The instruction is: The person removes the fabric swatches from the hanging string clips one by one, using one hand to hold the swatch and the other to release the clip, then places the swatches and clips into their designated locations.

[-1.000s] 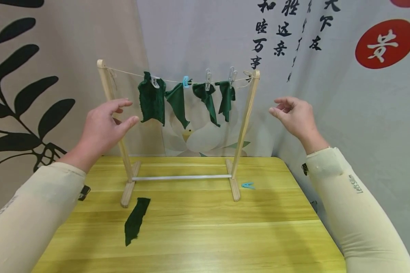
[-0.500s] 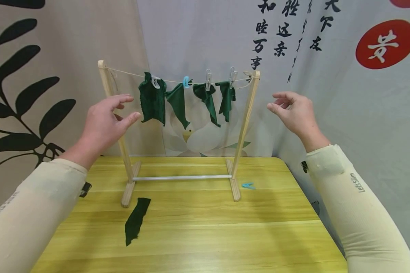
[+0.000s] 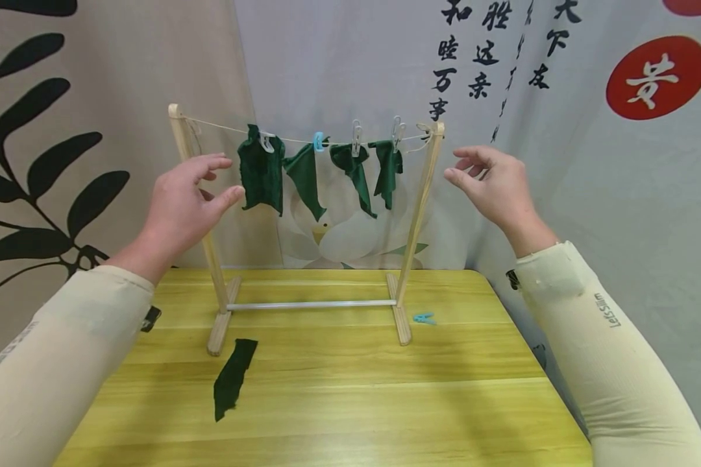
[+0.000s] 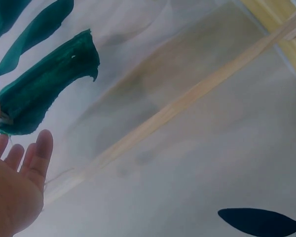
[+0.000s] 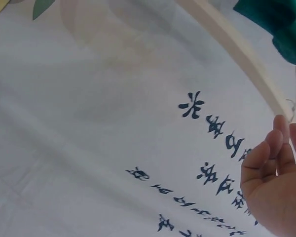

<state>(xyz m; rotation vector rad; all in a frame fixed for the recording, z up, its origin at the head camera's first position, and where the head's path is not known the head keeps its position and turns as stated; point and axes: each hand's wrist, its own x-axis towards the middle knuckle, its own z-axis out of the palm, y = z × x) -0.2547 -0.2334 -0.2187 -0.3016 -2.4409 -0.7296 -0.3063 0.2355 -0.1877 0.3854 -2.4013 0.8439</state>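
Observation:
Several dark green cloths hang from a string (image 3: 216, 124) between two wooden posts, held by pegs, one of them a blue peg (image 3: 319, 141). The left hand (image 3: 189, 198) hovers by the left post, just left of the widest cloth (image 3: 261, 172), fingers loosely bent and holding nothing. To the right of the right post (image 3: 423, 201), the right hand (image 3: 493, 188) is raised, empty, its fingers loosely bent. The left wrist view shows the left hand (image 4: 15, 182) below a cloth (image 4: 49, 81); in the right wrist view the right hand (image 5: 278, 182) appears near the post top.
Another green cloth (image 3: 233, 379) lies flat on the wooden table (image 3: 356, 415), in front of the rack's left foot. A blue clip (image 3: 424, 318) lies beside the right foot (image 3: 400, 311). A light bar (image 3: 309, 304) joins the feet. Behind hangs a printed curtain (image 3: 339, 65).
Both hands have moved slightly inward and up, the left one toward the widest cloth and the right one toward the right post. The cloths and pegs have stayed in place.

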